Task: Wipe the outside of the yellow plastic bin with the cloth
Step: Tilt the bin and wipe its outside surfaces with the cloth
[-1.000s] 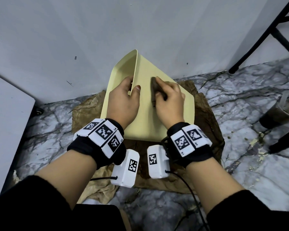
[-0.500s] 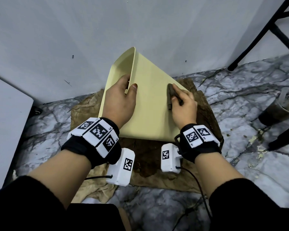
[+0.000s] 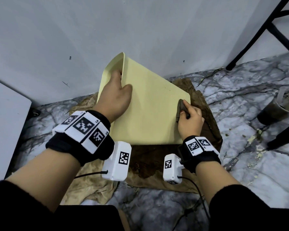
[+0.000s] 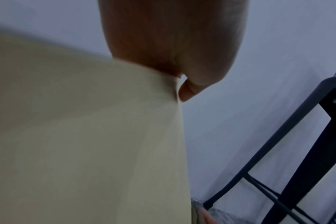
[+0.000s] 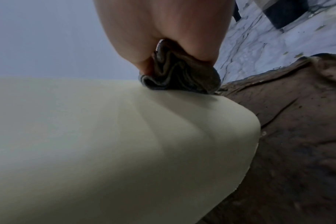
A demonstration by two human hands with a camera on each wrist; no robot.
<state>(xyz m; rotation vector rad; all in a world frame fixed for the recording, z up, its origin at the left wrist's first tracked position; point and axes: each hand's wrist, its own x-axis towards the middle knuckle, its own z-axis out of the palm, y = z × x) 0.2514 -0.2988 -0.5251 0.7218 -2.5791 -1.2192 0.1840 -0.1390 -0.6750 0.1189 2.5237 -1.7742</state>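
The pale yellow plastic bin [image 3: 148,114] lies tipped on its side on a stained brown sheet, its open mouth facing the wall at the far left. My left hand [image 3: 117,95] grips the bin's rim, fingers inside the mouth and thumb on the outer wall [image 4: 86,136]. My right hand [image 3: 190,119] holds a small dark wet cloth [image 3: 180,109] bunched in its fingers and presses it on the bin's outer wall near the right-hand edge. In the right wrist view the crumpled cloth [image 5: 180,77] sits on the bin's [image 5: 105,144] curved corner.
A stained brown sheet [image 3: 205,117] covers the marble floor [image 3: 250,164] under the bin. A grey wall [image 3: 140,30] stands just behind. Black metal frame legs [image 3: 257,35] rise at the right, and a dirty clear cup [image 3: 277,109] stands on the floor there.
My right hand has dragged the cloth from the middle of the bin's outer wall to its right-hand edge. The left hand has slid a little farther up the rim.
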